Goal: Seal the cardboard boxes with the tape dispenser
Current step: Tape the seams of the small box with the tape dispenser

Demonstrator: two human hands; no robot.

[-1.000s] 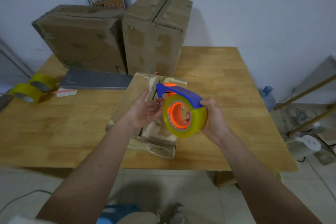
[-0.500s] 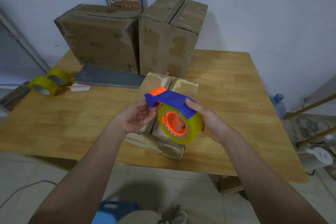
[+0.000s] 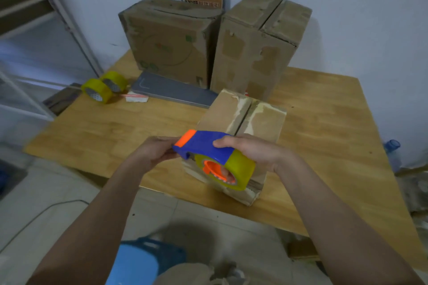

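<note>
Three cardboard boxes sit on your table (image 3: 324, 122): a small box (image 3: 259, 120) at the near edge under your hands, a broad box (image 3: 166, 44) and a tall box (image 3: 257, 46) side by side at the far edge. Over the last second you have brought the tape dispenser (image 3: 215, 159) lower and closer to the small box's near end, and your left hand (image 3: 152, 152) has gone from lying open beside the dispenser to closing on its blue and orange nose. I read that as you freeing the tape end, so laying the first strip should come next; no fresh tape shows on the box yet. Your right hand (image 3: 252, 150) is wrapped over the dispenser from the right, fingers across the blue guard. Your left fingers are curled at the cutter end; whether they actually hold a tape tab I cannot tell. The dispenser carries a fat yellowish roll on an orange hub. The small box looks worn, its two top flaps meeting along a centre seam with pale torn strips beside it. Two spare tape rolls (image 3: 104, 88) lie near the table's far left corner.
</note>
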